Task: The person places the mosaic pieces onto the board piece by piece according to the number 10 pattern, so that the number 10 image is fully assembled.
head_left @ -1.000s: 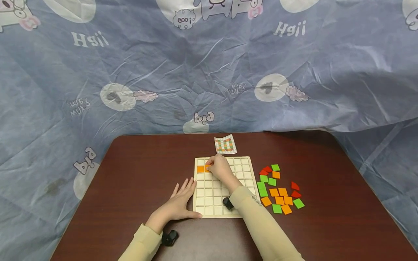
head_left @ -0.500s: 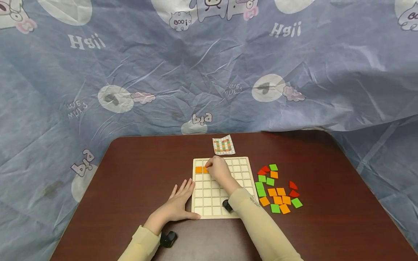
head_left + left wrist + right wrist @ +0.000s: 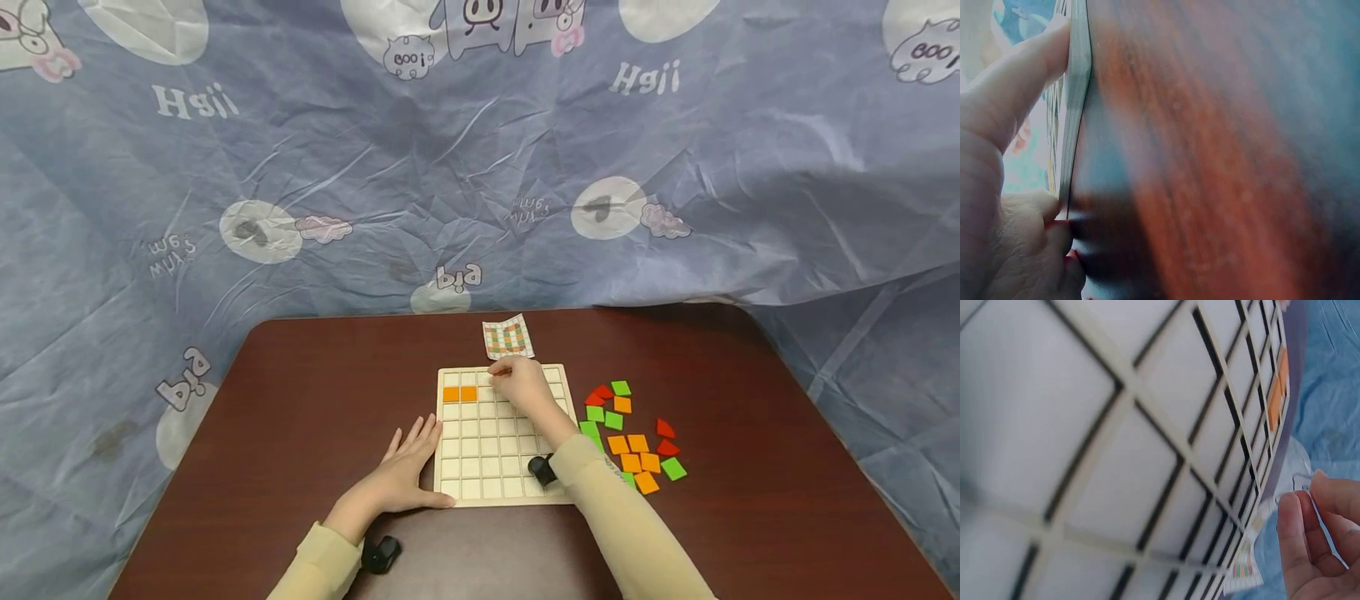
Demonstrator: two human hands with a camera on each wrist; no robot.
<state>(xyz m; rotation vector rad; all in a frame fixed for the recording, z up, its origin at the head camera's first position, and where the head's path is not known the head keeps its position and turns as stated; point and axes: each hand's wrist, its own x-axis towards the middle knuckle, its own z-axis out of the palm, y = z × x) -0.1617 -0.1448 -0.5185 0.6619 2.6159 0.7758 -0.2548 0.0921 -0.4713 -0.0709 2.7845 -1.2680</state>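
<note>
A pale wooden grid board (image 3: pixel 471 448) lies on the dark table. Two orange square tiles (image 3: pixel 460 394) sit side by side in its second row from the top, at the left. My left hand (image 3: pixel 401 477) rests spread at the board's left edge, its thumb at the near left corner; the left wrist view shows the thumb (image 3: pixel 1029 72) against the board's side. Over the board's upper middle is my right hand (image 3: pixel 527 390), just right of the orange tiles. Its fingers (image 3: pixel 1319 540) are loosely bent in the right wrist view, with no tile visible between them.
Beyond the board lies a small printed card (image 3: pixel 507 339) with a coloured grid. To its right are loose orange tiles (image 3: pixel 630 462), green tiles (image 3: pixel 613 421) and red quarter-round tiles (image 3: pixel 666 428). My right forearm (image 3: pixel 622 508) hides some of them. A blue printed cloth (image 3: pixel 420 167) hangs behind.
My right hand has let go of the second orange tile, which stays in its cell, and has moved right. My left hand stays at the board's edge. The head view has shifted slightly.
</note>
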